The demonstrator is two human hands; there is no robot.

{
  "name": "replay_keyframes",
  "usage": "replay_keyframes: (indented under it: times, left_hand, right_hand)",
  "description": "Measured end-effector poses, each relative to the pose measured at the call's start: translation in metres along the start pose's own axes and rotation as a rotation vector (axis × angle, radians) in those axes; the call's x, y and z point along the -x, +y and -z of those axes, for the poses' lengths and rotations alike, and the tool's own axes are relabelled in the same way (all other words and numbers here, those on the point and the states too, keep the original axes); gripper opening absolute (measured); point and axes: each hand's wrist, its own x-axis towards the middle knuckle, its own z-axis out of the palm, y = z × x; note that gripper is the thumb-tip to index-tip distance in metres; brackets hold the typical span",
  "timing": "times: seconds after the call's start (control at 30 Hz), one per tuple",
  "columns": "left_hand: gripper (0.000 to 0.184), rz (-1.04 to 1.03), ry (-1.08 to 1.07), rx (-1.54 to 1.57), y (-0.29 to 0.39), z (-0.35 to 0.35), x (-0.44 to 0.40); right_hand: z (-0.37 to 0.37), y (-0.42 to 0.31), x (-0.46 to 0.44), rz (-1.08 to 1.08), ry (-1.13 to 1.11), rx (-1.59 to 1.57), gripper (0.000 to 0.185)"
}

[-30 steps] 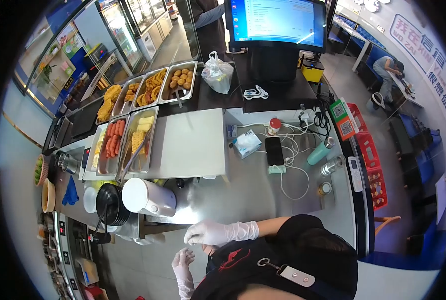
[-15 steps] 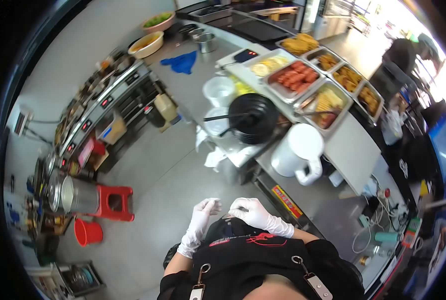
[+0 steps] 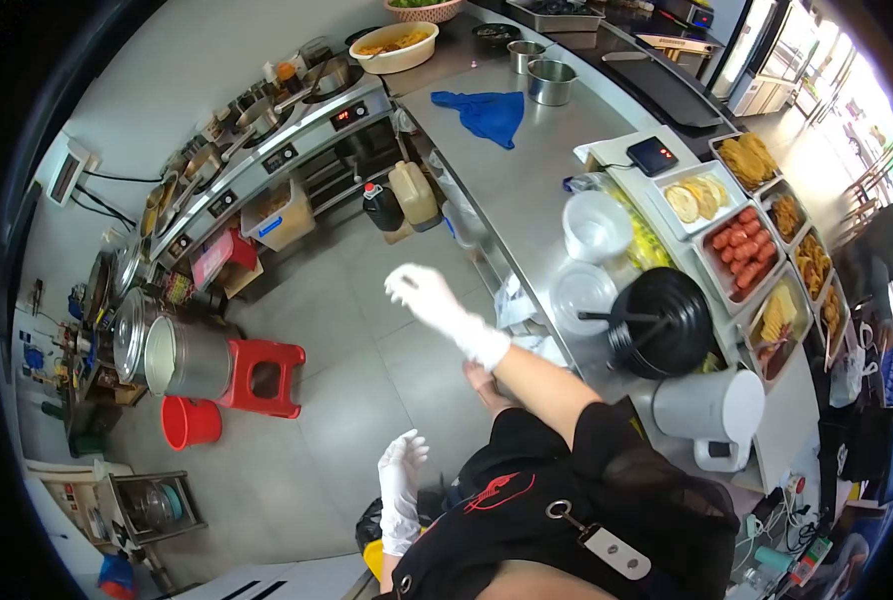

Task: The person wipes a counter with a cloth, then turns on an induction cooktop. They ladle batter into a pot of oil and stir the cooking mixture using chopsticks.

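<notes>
My right hand (image 3: 429,300), in a white glove, reaches forward over the floor at mid-view. Its fingers are loosely bent and somewhat apart, with nothing visible in them. The steel counter (image 3: 467,170) lies beyond it, to the right. Lower down, beside my body, is my gloved left hand (image 3: 400,485), palm inward, its fingers loosely stretched and holding nothing that I can see. Below it are a black bag (image 3: 370,525) and a yellow edge (image 3: 373,557), partly hidden by the arm.
On the counter are a blue cloth (image 3: 487,117), clear tubs (image 3: 597,225), black bowls (image 3: 662,320) and a white pitcher (image 3: 712,410). Trays of sausages (image 3: 742,250) and fried food stand at right. A red stool (image 3: 267,378), red bucket (image 3: 191,423) and stove (image 3: 267,160) are at left.
My view has turned left, so the counter sits farther right. My hands, close together at my waist before, have parted: the right stretches forward, the left is lower at my side.
</notes>
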Motion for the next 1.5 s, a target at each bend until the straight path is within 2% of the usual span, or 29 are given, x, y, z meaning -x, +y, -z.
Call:
replay_keyframes:
  times: [0.07,0.13,0.17,0.2,0.23,0.3,0.33,0.37,0.4,0.43,0.47,0.53,0.57,0.67,0.73,0.8,0.87,0.9,0.97,1.07,1.1,1.17,1.2,1.27,1.3,1.37,1.4,1.47,1.5]
  left_hand:
    - [0.029,-0.051,0.066,0.022,0.021,-0.001,-0.028]
    - [0.029,-0.057,0.099,-0.039,0.047,0.003,-0.058]
    - [0.029,-0.069,0.153,-0.052,0.061,0.003,-0.075]
    - [0.029,-0.074,0.209,-0.071,0.076,0.003,-0.088]
    - [0.027,-0.069,0.255,-0.051,0.086,0.006,-0.104]
    - [0.026,-0.063,0.275,-0.132,0.120,-0.003,-0.136]
    - [0.025,-0.060,0.289,-0.194,0.135,-0.008,-0.152]
    - [0.025,-0.054,0.281,-0.205,0.153,-0.016,-0.171]
    - [0.026,-0.104,0.250,-0.375,0.171,-0.028,-0.193]
    - [0.026,-0.154,0.217,-0.540,0.186,-0.041,-0.215]
    - [0.026,-0.145,0.206,-0.543,0.198,-0.057,-0.240]
    - [0.023,-0.274,-0.033,-0.684,0.227,-0.096,-0.298]
    - [0.022,-0.427,-0.140,-0.847,0.236,-0.114,-0.332]
    - [0.021,-0.770,-0.439,-1.166,0.270,-0.196,-0.422]
    - [0.025,-0.977,-0.613,-1.261,0.275,-0.252,-0.480]
    - [0.031,-1.108,-0.776,-1.290,0.274,-0.309,-0.531]
    - [0.036,-1.238,-0.838,-1.368,0.271,-0.357,-0.570]
    - [0.036,-1.231,-0.875,-1.354,0.267,-0.376,-0.587]
    - [0.035,-1.489,-0.922,-1.323,0.259,-0.401,-0.614]
    - [0.026,-1.440,-1.107,-1.496,0.259,-0.418,-0.632]
    - [0.015,-1.599,-1.085,-1.439,0.244,-0.417,-0.649]
    - [0.012,-1.542,-1.125,-1.394,0.249,-0.415,-0.659]
    - [0.009,-1.493,-1.151,-1.340,0.253,-0.419,-0.667]
    - [0.007,-1.448,-1.116,-1.340,0.276,-0.421,-0.676]
    - [0.008,-1.423,-1.010,-1.255,0.293,-0.424,-0.684]
    - [0.013,-1.376,-0.771,-1.128,0.332,-0.427,-0.702]
    - [0.016,-1.346,-0.644,-1.084,0.352,-0.424,-0.713]
    - [0.025,-1.360,-0.281,-1.120,0.382,-0.407,-0.752]
    - [0.029,-1.144,-0.117,-1.116,0.398,-0.403,-0.764]
  right_hand:
    - [0.031,0.044,-0.075,-0.063,0.117,0.057,0.009]
    - [0.077,0.090,-0.147,-0.003,0.404,0.452,0.012]
    - [0.098,0.071,-0.169,-0.103,0.534,0.589,0.014]
    - [0.129,0.108,-0.204,-0.119,0.638,0.525,0.015]
    - [0.155,0.110,-0.223,-0.148,0.741,0.707,0.015]
    - [0.206,0.118,-0.261,-0.319,0.842,0.916,0.016]
    - [0.224,0.121,-0.271,-0.323,0.905,1.037,0.023]
    - [0.247,0.137,-0.284,-0.350,0.917,1.087,0.030]
    - [0.257,0.129,-0.291,-0.401,0.852,1.196,0.033]
    - [0.270,0.134,-0.297,-0.406,0.836,1.253,0.030]
    - [0.280,0.141,-0.304,-0.412,0.817,1.310,0.028]
    - [0.285,0.142,-0.312,-0.397,0.792,1.369,0.025]
    - [0.287,0.141,-0.315,-0.372,0.755,1.423,0.022]
    - [0.291,0.147,-0.326,-0.386,0.676,1.481,0.016]
    - [0.285,0.143,-0.322,-0.369,0.699,1.444,0.013]
    - [0.276,0.144,-0.309,-0.258,0.619,1.321,0.010]
    - [0.255,0.126,-0.297,-0.447,0.546,1.253,0.009]
    - [0.247,0.121,-0.289,-0.435,0.552,1.215,0.009]
    - [0.233,0.114,-0.274,-0.447,0.584,1.169,0.010]
    - [0.232,0.099,-0.273,-0.467,0.589,1.175,0.010]
    - [0.233,0.091,-0.277,-0.527,0.672,1.069,0.010]
    - [0.237,0.069,-0.303,-0.634,0.832,0.900,0.009]
    - [0.249,0.066,-0.320,-0.624,0.828,0.900,0.009]
    - [0.274,0.067,-0.348,-0.442,1.043,0.715,0.017]
    - [0.287,0.070,-0.365,-0.444,1.021,0.714,0.017]
    - [0.307,0.083,-0.407,-0.082,1.324,0.870,0.030]
    - [0.308,0.091,-0.419,-0.077,1.310,0.852,0.030]
    - [0.311,0.105,-0.442,-0.112,1.122,0.942,0.039]
    - [0.314,0.114,-0.457,-0.118,1.052,0.941,0.037]
